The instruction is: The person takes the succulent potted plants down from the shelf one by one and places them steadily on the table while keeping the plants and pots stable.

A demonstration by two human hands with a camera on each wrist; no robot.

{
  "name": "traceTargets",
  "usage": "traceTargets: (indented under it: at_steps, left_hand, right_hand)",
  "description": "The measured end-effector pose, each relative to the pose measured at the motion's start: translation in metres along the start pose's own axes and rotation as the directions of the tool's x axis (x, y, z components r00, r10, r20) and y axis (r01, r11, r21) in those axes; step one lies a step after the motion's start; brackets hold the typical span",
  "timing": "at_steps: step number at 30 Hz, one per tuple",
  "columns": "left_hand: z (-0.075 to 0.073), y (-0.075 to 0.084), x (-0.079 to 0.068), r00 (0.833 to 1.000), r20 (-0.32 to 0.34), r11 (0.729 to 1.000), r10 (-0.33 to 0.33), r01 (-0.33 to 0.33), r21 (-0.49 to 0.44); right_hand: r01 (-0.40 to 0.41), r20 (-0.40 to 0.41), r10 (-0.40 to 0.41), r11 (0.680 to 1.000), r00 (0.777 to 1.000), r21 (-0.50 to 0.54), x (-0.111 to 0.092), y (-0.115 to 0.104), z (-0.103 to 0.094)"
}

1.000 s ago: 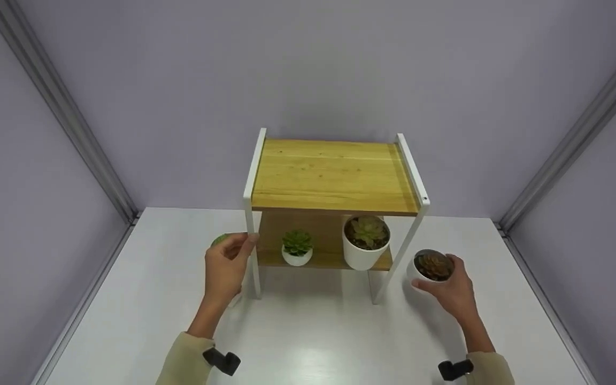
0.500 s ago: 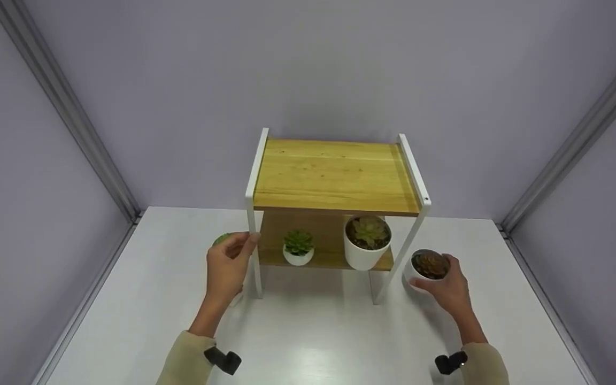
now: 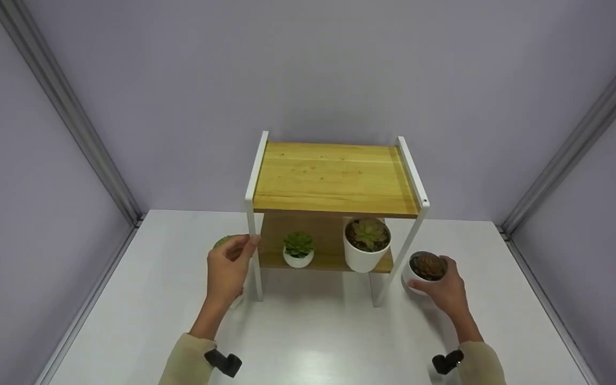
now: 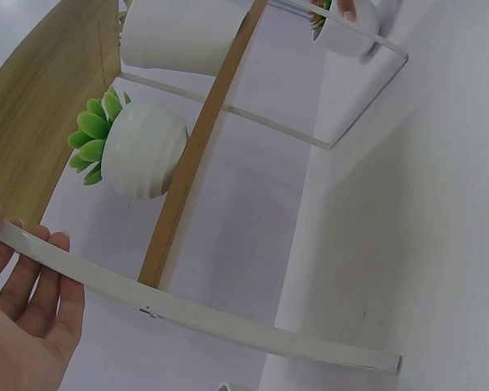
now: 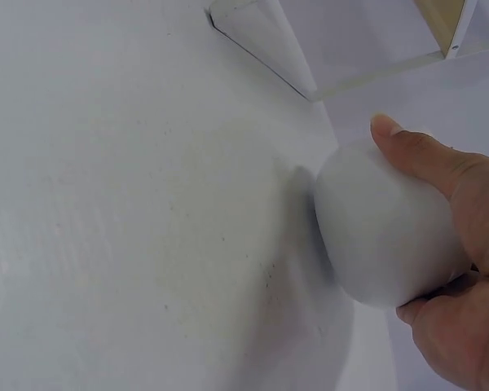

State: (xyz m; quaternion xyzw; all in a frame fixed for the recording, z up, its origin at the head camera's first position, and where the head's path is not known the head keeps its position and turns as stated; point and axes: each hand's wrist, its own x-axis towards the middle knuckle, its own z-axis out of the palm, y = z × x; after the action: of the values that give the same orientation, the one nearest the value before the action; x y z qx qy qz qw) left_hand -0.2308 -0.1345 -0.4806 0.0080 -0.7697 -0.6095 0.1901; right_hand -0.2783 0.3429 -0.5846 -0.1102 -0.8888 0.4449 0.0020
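Observation:
My left hand (image 3: 228, 266) grips the front left white post (image 4: 204, 316) of a small two-tier shelf (image 3: 335, 176), thumb on one side and fingers on the other. To the right of the shelf, my right hand (image 3: 448, 289) holds a white pot (image 5: 383, 224) with a reddish-brown succulent (image 3: 429, 266) in it, thumb and fingers around its sides. The pot is upright, low over the white table; whether it touches the surface I cannot tell. On the lower tier stand a small green potted succulent (image 3: 298, 250) and a larger white pot with a pale green succulent (image 3: 367, 243).
Behind my left hand, a green plant (image 3: 221, 241) beside the shelf is mostly hidden. The white table (image 3: 308, 342) ends at a pale back wall (image 3: 335, 69), with grey metal rails (image 3: 62, 107) at the corners. The wooden upper tier (image 4: 16, 122) overhangs the lower one.
My right hand has shifted slightly left with the potted succulent, closer to the shelf's right leg. The left hand keeps its grip on the post.

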Motion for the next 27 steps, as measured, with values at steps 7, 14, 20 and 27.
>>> traceTargets:
  at_steps: [7, 14, 20, 27]
  left_hand:
    - [0.001, -0.002, 0.000, 0.999, 0.002, 0.999, -0.036, 0.036, 0.010]
    - [0.001, -0.001, 0.001, 0.999, 0.004, 0.999, -0.043, 0.043, 0.001]
    - [0.001, -0.002, 0.000, 1.000, 0.012, 1.000, -0.027, 0.027, -0.013]
    - [0.001, -0.001, 0.001, 1.000, 0.003, 1.000, -0.024, 0.025, -0.013]
  right_hand:
    - [0.002, 0.007, -0.002, 1.000, 1.000, 0.009, 0.001, 0.004, 0.003]
    - [0.009, 0.000, -0.009, 1.000, 1.000, 0.009, 0.003, 0.006, 0.004]
    - [0.007, -0.001, -0.007, 1.000, 1.000, -0.006, 0.004, 0.011, 0.005]
    - [-0.017, 0.013, 0.017, 1.000, 1.000, -0.019, 0.004, 0.012, 0.005]
